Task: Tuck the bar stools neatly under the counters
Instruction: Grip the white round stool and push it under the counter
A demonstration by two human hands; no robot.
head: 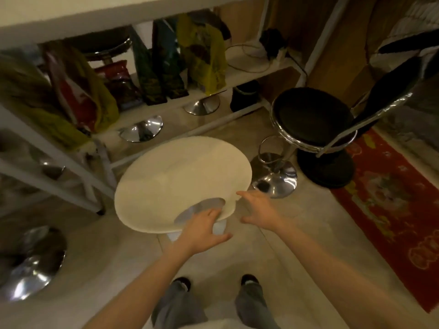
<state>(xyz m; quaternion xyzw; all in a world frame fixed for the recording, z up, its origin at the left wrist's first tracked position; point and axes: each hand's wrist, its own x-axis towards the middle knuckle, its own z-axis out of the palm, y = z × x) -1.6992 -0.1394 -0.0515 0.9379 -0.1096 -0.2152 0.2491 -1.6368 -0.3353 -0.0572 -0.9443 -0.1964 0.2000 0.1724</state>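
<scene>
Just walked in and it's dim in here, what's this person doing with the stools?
A person stands over a round white-seated bar stool, left hand on its near edge by the cutout, right hand open just beside the rim. It stands out on the floor, short of the white counter. A black-seated chrome bar stool also stands out, to the right.

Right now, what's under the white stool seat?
Under the white stool seat only a sliver of chrome base shows by the left hand; the post is covered.
</scene>
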